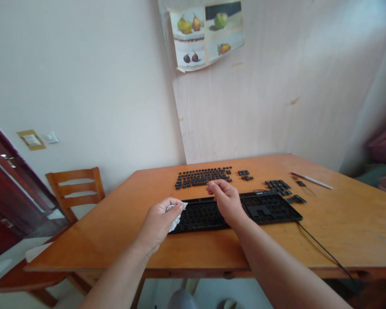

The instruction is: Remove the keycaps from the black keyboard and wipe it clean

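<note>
A black keyboard base [263,210] with its keycaps taken off lies on the wooden table [341,223]. My left hand [161,219] is closed around a crumpled white cloth [176,214] at the keyboard's left end. My right hand [225,199] hovers over the keyboard's upper middle with its fingertips pinched together near the laid-out keycaps [202,177]; what they hold, if anything, is too small to make out.
More keycap groups [278,186] and small ones [245,174] lie behind the keyboard. A white pen-like stick [312,180] rests at the right. The keyboard's cable [324,253] runs off the front edge. A wooden chair [75,189] stands at the left.
</note>
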Available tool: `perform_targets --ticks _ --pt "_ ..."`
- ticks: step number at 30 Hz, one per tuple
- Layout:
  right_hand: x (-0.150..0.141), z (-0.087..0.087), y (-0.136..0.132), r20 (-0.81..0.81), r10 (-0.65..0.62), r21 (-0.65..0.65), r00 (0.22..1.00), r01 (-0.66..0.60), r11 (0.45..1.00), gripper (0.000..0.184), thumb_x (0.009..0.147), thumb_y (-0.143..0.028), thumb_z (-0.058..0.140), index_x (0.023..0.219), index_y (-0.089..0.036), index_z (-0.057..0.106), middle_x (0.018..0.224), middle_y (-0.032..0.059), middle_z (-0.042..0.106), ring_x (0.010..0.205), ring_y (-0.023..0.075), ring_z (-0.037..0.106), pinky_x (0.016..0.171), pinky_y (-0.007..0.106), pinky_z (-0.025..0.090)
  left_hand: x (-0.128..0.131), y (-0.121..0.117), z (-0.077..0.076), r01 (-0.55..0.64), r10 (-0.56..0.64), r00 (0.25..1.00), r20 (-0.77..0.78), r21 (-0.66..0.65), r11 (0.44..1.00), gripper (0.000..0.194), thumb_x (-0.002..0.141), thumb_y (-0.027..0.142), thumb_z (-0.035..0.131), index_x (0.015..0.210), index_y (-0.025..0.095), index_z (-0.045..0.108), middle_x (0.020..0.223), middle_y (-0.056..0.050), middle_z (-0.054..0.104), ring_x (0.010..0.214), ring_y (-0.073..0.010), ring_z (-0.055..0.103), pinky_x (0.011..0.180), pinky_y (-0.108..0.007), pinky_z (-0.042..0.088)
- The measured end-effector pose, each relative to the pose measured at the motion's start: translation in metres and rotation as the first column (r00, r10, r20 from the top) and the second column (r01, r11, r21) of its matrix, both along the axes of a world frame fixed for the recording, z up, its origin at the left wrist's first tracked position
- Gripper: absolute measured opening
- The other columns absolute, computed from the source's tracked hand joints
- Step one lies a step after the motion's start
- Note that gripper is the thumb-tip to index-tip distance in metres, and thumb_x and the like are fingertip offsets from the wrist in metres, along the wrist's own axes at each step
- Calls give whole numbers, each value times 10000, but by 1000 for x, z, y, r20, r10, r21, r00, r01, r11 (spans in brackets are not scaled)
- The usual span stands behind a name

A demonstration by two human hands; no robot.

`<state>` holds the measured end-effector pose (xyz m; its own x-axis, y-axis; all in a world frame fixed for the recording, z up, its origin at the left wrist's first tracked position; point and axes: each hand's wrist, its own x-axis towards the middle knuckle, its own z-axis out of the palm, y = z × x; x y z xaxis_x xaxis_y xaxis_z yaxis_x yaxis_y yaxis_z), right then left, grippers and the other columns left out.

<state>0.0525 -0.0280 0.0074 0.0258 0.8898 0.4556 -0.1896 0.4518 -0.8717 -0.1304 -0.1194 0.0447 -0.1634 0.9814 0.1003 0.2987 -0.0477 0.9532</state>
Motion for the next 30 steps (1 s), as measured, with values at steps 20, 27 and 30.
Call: perform_targets --ticks 20,27,30 --pt "104 -4 41 740 -535 364 407 426 828 401 903 -508 434 695 -219 619 637 38 615 609 182 533 537 268 257 -50 -11 -3 127 -159 736 -658 -97 987 212 791 370 583 776 176 668 706 -1 608 655 -153 552 594 -238 369" --pt "103 -6 46 750 -527 353 399 433 830 401 895 -499 440 665 -219 611 619 39 605 559 172 504 523 274 238 -48 -3 -2 168 -181 489 -854 -111 979 167 843 306 541 856 219 682 841 -21 630 779 -178 586 662 -251 372" --pt "100 -5 44 742 -534 359 406 432 827 404 898 -499 441 663 -220 614 629 40 611 565 171 511 530 277 244 -45 -2 -3 165 -191 389 -901 -136 977 173 864 290 521 864 240 687 839 -18 619 742 -171 587 638 -255 349"
